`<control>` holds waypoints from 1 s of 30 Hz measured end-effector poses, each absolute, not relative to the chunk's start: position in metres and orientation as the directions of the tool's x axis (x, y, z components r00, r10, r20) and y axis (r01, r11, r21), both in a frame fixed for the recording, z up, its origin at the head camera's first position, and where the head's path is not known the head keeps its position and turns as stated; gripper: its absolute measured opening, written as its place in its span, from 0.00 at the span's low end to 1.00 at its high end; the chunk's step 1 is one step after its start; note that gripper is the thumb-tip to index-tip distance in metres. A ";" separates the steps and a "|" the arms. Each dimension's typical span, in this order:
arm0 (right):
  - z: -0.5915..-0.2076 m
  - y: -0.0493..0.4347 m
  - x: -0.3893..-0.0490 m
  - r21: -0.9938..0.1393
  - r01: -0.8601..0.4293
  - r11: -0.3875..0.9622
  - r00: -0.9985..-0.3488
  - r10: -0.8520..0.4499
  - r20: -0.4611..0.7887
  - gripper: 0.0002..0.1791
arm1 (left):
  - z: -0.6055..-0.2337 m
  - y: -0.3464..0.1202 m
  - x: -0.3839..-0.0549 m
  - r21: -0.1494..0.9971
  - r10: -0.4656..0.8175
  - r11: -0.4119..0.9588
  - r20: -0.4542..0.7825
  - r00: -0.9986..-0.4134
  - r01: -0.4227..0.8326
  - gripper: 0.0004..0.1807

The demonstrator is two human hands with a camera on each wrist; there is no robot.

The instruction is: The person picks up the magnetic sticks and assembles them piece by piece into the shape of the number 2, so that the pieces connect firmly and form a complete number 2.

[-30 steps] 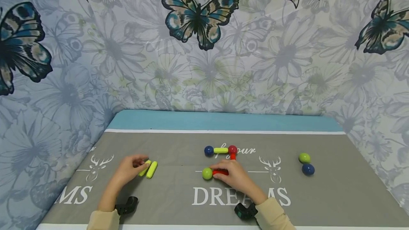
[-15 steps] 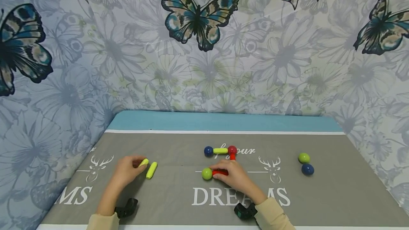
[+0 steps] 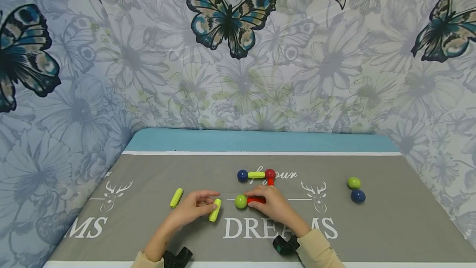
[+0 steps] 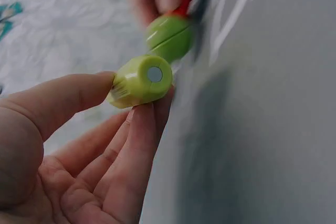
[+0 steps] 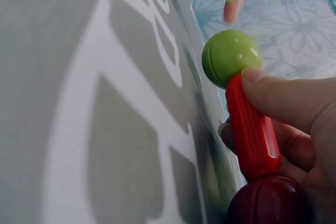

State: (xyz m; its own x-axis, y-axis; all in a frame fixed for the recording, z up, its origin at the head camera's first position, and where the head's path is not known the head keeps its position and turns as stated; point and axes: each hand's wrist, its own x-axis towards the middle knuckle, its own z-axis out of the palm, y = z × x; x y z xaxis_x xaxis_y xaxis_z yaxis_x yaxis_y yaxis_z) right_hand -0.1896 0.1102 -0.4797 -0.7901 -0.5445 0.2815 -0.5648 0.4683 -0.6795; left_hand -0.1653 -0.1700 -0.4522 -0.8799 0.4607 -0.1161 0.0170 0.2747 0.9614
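My left hand [image 3: 191,209] pinches a yellow-green stick [image 3: 215,210] between thumb and fingers. A round grey disc shows on the stick's end [image 4: 154,74] in the left wrist view. To the right, my right hand [image 3: 274,205] grips a red stick [image 5: 252,129] with a green ball [image 3: 241,202] on one end and a dark red ball [image 5: 270,201] on the other. Beyond that hand, another red stick [image 3: 270,182] leads to a red ball [image 3: 270,174], a yellow-green stick [image 3: 256,175] and a blue ball [image 3: 243,175], joined in a row.
One more yellow-green stick [image 3: 176,197] lies left of my left hand. At the right a loose green ball [image 3: 353,183] and a blue ball [image 3: 358,196] sit side by side on the grey mat [image 3: 401,218]. A butterfly-patterned cloth [image 3: 245,90] hangs behind the table.
My left hand has picked up one of the two yellow-green sticks on the left and carried it rightward, close to the green ball. My right hand has stayed in place.
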 end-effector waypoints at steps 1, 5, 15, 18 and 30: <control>-0.480 0.110 -0.189 -0.681 -0.562 0.469 -0.792 -0.544 0.278 0.14 | -0.456 -0.165 -0.165 0.966 0.472 0.257 -0.138 -0.870 -0.014 0.26; -0.479 0.110 -0.189 -0.685 -0.555 0.472 -0.794 -0.546 0.267 0.14 | -0.466 -0.150 -0.164 0.980 0.515 0.166 -0.180 -0.838 -0.109 0.30; -0.480 0.111 -0.190 -0.675 -0.575 0.463 -0.784 -0.547 0.293 0.15 | -0.473 -0.130 -0.164 0.977 0.544 0.083 -0.209 -0.813 -0.196 0.32; -0.481 0.111 -0.190 -0.675 -0.579 0.457 -0.781 -0.550 0.297 0.15 | -0.476 -0.125 -0.165 0.972 0.534 0.078 -0.229 -0.814 -0.222 0.32; -0.481 0.112 -0.191 -0.693 -0.562 0.451 -0.788 -0.547 0.283 0.14 | -0.478 -0.115 -0.164 0.962 0.515 0.042 -0.253 -0.819 -0.271 0.33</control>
